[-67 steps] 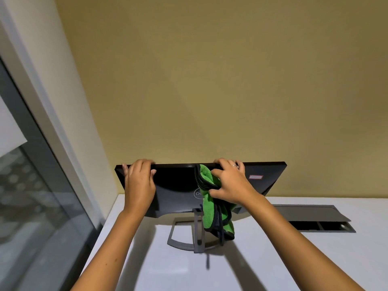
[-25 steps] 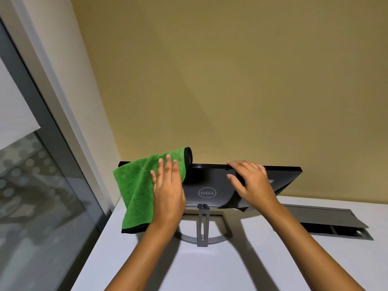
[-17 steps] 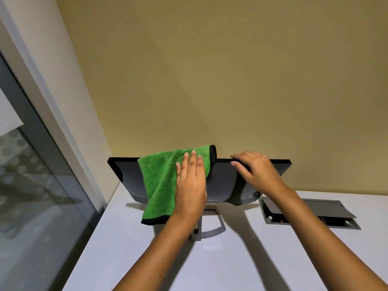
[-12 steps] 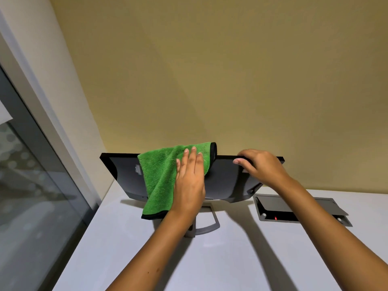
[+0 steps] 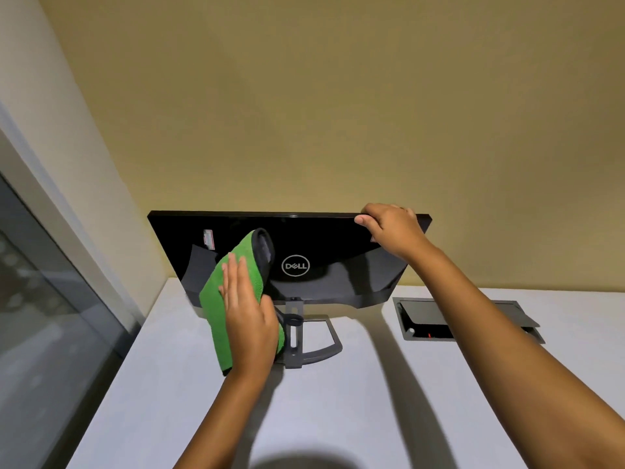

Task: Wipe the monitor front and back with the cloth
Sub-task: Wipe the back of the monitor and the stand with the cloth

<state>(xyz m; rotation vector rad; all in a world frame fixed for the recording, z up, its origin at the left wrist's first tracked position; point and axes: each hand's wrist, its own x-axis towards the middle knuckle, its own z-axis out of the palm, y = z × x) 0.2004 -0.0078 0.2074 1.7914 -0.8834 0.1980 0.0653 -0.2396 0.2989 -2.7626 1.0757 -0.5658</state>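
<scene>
My left hand is flat, fingers straight, pressing the fuzzy green cloth against the glossy black back of the monitor, left of its logo. My right hand curls over the top edge. Grey stand sits on the white desk, with a cable hatch alongside.
</scene>
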